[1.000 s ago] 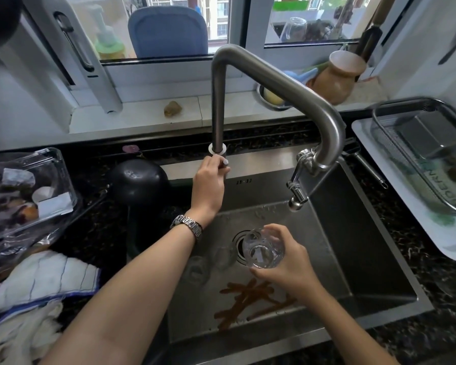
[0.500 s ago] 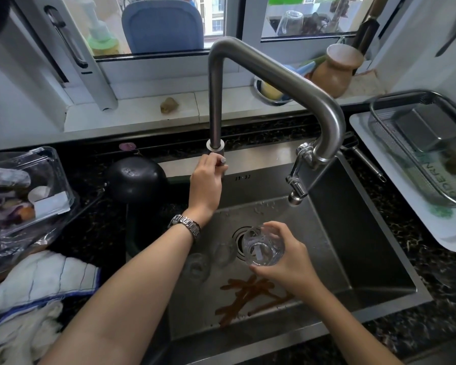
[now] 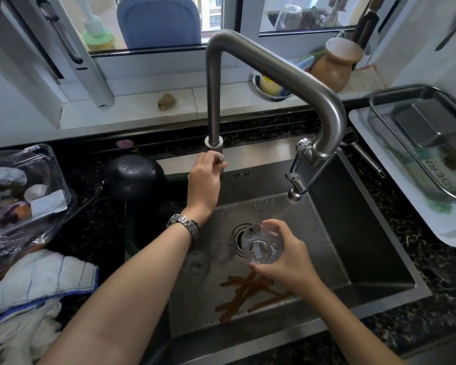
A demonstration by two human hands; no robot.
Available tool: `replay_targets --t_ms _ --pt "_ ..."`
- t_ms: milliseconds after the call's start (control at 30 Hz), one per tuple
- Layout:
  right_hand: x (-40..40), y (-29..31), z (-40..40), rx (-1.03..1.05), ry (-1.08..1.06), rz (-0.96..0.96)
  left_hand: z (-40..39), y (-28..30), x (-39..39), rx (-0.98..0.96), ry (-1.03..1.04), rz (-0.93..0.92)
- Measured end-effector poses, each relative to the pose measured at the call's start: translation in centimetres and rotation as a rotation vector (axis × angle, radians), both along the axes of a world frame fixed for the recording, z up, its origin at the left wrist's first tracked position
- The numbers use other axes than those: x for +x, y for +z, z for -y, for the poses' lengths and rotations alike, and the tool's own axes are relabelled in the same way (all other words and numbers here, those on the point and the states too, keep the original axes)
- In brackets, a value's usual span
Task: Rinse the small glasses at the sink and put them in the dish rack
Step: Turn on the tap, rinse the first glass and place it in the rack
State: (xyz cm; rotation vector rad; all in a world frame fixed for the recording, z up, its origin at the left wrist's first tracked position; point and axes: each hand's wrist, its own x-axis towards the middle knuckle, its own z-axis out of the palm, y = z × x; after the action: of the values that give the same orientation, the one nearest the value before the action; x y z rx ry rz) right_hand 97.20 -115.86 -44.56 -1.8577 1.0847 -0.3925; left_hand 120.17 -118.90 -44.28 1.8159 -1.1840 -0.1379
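Note:
My right hand [image 3: 287, 262] holds a small clear glass [image 3: 261, 244] upright over the steel sink [image 3: 353, 246], below and left of the tap's nozzle [image 3: 295, 192]. My left hand [image 3: 204, 180] grips the tap handle at the foot of the tall steel tap [image 3: 269, 67]. Two more small glasses [image 3: 195, 263] [image 3: 223, 248] stand on the sink floor beside the drain [image 3: 238, 239]. The wire dish rack [image 3: 427, 143] stands on a white tray [image 3: 395, 191] at the right. No water stream is clearly visible.
Brown sticks [image 3: 250, 293] lie on the sink floor near the front. A black round pot [image 3: 133, 177] sits left of the sink, a plastic box [image 3: 24, 188] and white cloths [image 3: 40, 275] further left. A brown jar [image 3: 334, 64] and a bowl [image 3: 270, 86] stand on the windowsill.
Both hands keep their grips. The glass has shifted slightly to the right, nearer under the nozzle; the view has tilted a little upward.

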Motion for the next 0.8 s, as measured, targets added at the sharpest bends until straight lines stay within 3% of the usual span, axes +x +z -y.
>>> replay_targets --t_ms 367,800 --pt "-0.2 0.0 -0.1 0.012 -0.006 0.013 0.0 -0.2 -0.2 -0.005 0.019 -0.045" --pt "-2.7 1.1 -0.2 0.010 -0.032 -0.010 -4.9 1.3 -2.9 0.026 0.073 -0.316"
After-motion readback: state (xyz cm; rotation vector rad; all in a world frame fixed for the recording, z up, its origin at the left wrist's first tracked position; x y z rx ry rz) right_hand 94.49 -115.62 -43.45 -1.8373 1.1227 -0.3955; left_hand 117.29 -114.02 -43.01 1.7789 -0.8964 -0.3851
